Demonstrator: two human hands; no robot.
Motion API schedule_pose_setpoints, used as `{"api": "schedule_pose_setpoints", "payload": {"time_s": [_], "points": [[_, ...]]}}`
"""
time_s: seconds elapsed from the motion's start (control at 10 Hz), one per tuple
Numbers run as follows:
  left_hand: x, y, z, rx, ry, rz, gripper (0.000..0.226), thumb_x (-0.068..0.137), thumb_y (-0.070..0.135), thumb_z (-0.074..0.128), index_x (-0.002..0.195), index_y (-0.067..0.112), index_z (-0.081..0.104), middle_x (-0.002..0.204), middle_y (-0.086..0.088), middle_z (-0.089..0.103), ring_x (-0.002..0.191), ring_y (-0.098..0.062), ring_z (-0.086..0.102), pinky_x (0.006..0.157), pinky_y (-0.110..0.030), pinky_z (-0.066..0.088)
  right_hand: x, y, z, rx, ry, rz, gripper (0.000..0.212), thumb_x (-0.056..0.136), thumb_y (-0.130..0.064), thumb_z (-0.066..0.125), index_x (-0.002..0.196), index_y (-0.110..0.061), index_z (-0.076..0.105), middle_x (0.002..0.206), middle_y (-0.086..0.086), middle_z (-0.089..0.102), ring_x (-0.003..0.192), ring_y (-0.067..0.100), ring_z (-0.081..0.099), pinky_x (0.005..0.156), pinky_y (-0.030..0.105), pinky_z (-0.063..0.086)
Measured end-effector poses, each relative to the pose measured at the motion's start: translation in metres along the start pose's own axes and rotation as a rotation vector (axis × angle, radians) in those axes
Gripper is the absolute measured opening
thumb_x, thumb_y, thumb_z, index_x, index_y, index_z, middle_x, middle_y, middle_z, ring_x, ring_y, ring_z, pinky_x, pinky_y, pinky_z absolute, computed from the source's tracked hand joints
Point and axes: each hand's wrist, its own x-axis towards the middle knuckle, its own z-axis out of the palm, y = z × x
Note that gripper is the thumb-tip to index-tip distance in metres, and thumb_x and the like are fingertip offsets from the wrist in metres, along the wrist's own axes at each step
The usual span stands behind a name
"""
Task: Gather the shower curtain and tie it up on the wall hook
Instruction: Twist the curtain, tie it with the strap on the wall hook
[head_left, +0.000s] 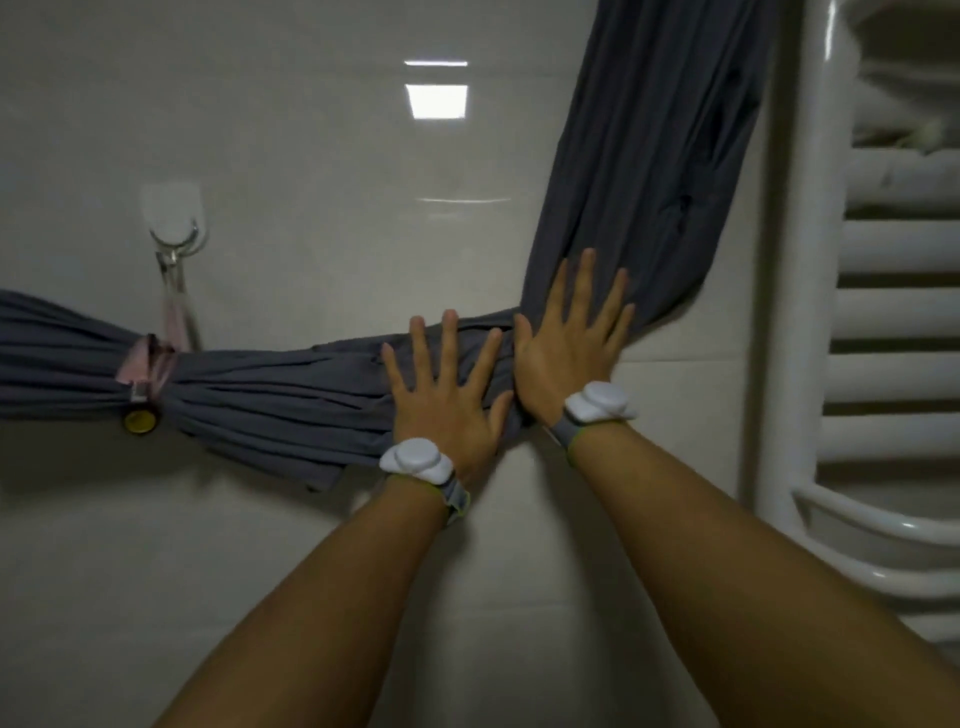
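The dark grey shower curtain hangs bunched from the top right, bends at the middle and runs left across the tiled wall. A pink tie band with a yellow button cinches it at the left. The band's strap runs up to a clear wall hook. My left hand lies flat on the curtain's bend, fingers spread. My right hand presses flat beside it, fingers spread, thumb touching the left hand. Neither hand grips anything.
A white towel radiator with horizontal bars stands along the right edge, close to the curtain. Glossy pale tiles cover the wall behind. White sensors sit on both wrists.
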Motion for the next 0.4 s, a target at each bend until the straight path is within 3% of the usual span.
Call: {"api": "schedule_pose_setpoints", "payload": {"time_s": [0.1, 0.2, 0.3, 0.4], "points": [[-0.002, 0.000, -0.005, -0.008, -0.034, -0.028, 0.072, 0.093, 0.068, 0.022, 0.153, 0.039, -0.006, 0.164, -0.009, -0.010, 0.147, -0.044, -0.012, 0.111, -0.071, -0.002, 0.000, -0.004, -0.013, -0.053, -0.109, -0.002, 0.080, 0.096, -0.057, 0.033, 0.156, -0.017, -0.002, 0.164, 0.002, -0.013, 0.149, 0.038, -0.014, 0.120, 0.056, -0.001], [0.001, -0.003, -0.018, -0.064, -0.198, -0.044, 0.076, 0.088, 0.076, 0.015, 0.151, 0.043, -0.011, 0.163, -0.005, -0.018, 0.147, -0.040, -0.020, 0.112, -0.068, -0.006, -0.020, 0.011, -0.058, -0.090, -0.450, -0.099, 0.083, 0.097, -0.051, 0.040, 0.155, -0.020, -0.009, 0.163, 0.000, -0.019, 0.149, 0.037, -0.013, 0.121, 0.052, 0.005], [-0.016, -0.009, -0.064, -0.149, -0.384, -0.037, 0.078, 0.087, 0.076, 0.016, 0.153, 0.038, -0.005, 0.163, -0.007, -0.017, 0.148, -0.036, -0.018, 0.116, -0.060, -0.011, -0.090, 0.015, -0.117, -0.054, -0.668, -0.062, 0.086, 0.096, -0.046, 0.048, 0.154, -0.025, -0.011, 0.163, -0.003, -0.017, 0.151, 0.033, -0.003, 0.121, 0.049, 0.012], [-0.046, -0.010, -0.103, -0.232, -0.308, -0.011, 0.075, 0.094, 0.065, 0.026, 0.155, 0.031, 0.002, 0.164, -0.010, -0.010, 0.149, -0.034, -0.014, 0.119, -0.052, -0.011, -0.122, 0.004, -0.161, -0.004, -0.690, 0.045, 0.087, 0.095, -0.043, 0.053, 0.155, -0.025, -0.008, 0.164, 0.001, -0.013, 0.151, 0.033, 0.001, 0.122, 0.044, 0.012]]}}
